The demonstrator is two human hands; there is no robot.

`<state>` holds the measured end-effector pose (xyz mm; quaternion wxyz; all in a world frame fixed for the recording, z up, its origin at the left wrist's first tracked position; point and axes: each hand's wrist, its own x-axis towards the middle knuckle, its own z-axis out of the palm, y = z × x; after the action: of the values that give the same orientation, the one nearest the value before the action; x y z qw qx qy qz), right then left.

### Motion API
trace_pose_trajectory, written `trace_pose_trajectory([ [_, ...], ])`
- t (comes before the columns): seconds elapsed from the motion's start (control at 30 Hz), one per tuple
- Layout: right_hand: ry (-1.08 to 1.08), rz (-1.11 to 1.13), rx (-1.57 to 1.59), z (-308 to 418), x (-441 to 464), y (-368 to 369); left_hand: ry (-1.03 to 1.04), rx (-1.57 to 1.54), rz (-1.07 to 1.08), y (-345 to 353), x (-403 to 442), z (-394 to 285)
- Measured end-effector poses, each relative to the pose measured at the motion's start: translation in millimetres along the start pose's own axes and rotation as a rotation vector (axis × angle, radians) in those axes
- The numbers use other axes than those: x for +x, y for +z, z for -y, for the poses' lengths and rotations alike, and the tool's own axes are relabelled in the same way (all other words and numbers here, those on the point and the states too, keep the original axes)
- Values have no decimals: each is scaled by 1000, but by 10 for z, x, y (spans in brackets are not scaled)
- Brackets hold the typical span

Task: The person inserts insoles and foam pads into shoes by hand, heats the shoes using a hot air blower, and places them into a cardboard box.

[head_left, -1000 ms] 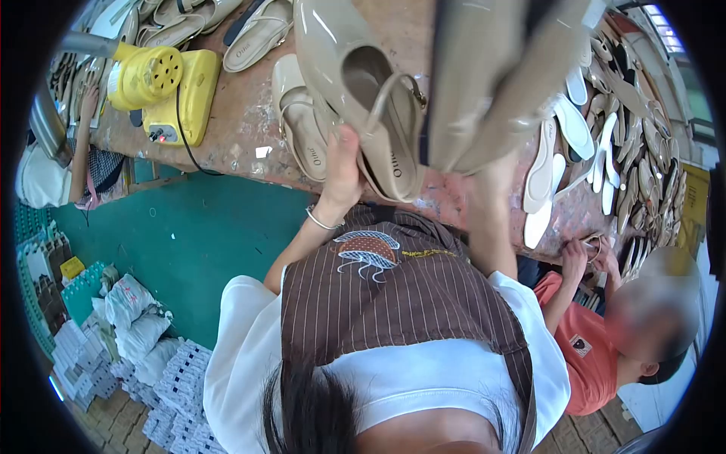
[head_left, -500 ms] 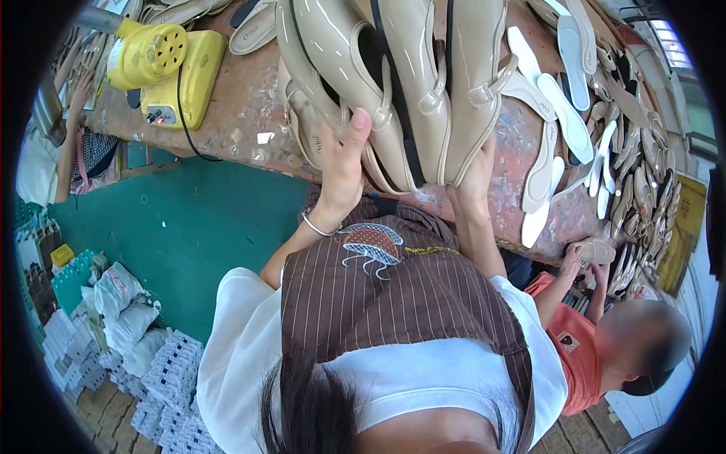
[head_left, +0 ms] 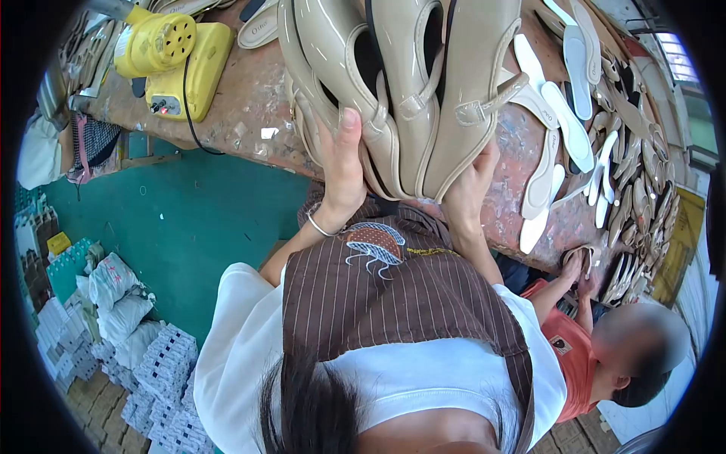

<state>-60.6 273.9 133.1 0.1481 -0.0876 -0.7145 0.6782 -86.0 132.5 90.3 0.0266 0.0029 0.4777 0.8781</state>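
Note:
Several glossy beige strapped shoes point(head_left: 408, 106) stand side by side in a row between my hands, toes toward me. My left hand point(head_left: 342, 166) is closed against the row's left side, thumb pointing up along a shoe and the other fingers hidden. On the opposite side, my right hand point(head_left: 470, 185) grips the rightmost shoe near its toe, its fingers partly behind it. Beyond my left hand, another beige shoe point(head_left: 304, 125) is partly covered. The far ends of the shoes run out of view at the top.
A yellow machine point(head_left: 178, 64) with a black cord stands on the worn workbench point(head_left: 249, 121) at left. Insoles point(head_left: 567, 125) and many shoe pieces point(head_left: 635, 159) lie at right. A co-worker in an orange shirt point(head_left: 560, 344) handles a shoe piece. Bundled stacks point(head_left: 162, 378) fill the lower left.
The shoes' toes have drawn closer together and slightly toward me, and the right-hand shoe tilts more. The co-worker's hands at right have shifted. Another person's arm at far left has gone from view.

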Motion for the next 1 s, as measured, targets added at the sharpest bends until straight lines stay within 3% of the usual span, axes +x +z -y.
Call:
trace_pose_trajectory([
  [0.1, 179, -42, 241, -12, -17, 41, 54, -39, -148, 29, -19, 52],
  [0.23, 383, -80, 394, 21, -11, 59, -65, -462, -18, 48, 21, -316],
  [0.3, 543, -99, 465, 33, -19, 60, -150, -177, -26, -94, 58, -394],
  [0.33, 542, -100, 467, 25, -21, 57, -150, -176, -24, -208, 81, -393],
  [0.5, 693, -109, 400, -54, -25, 84, -287, -329, 238, -877, 195, -61],
  [0.57, 707, 12, 290, -43, -23, 86, -204, -547, 318, -916, 159, 45],
  [0.67, 712, 147, 180, -26, 11, 150, -99, -756, 397, -911, 171, 115],
  [0.77, 402, 348, 150, -3, 57, 272, 14, -720, 344, -903, 188, 140],
  [1.0, 105, 715, -23, 63, 187, 583, 31, -729, 72, -1116, 22, -56],
])
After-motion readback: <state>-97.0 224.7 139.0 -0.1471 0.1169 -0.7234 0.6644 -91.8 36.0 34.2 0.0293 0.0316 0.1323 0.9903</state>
